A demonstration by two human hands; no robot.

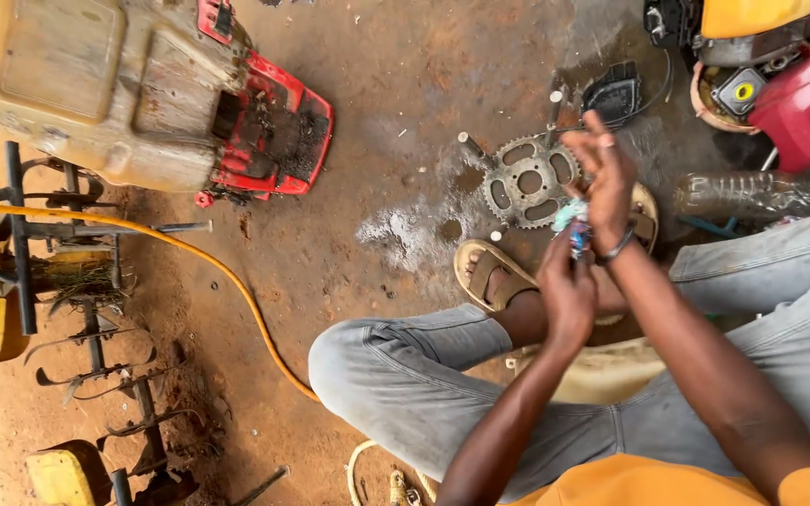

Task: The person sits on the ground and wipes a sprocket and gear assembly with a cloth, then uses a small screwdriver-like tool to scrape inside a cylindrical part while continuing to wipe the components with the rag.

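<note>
I sit with my knees bent in grey jeans above a dirt floor. My left hand [566,286] and my right hand [608,178] meet over my sandalled feet and hold a small object [576,225] between them, light blue and dark, too small to name. My right hand's fingers are partly spread above it, and a dark band circles the right wrist. Just beyond my hands a grey toothed chain sprocket [529,180] lies flat on the ground, with bolts standing beside it.
A dirty cream and red machine housing [133,89] lies at top left. Tiller blades on a shaft [105,375] lie at left, crossed by an orange hose [227,276]. Red and yellow engine parts [789,84] and a clear plastic bottle [752,194] sit at top right.
</note>
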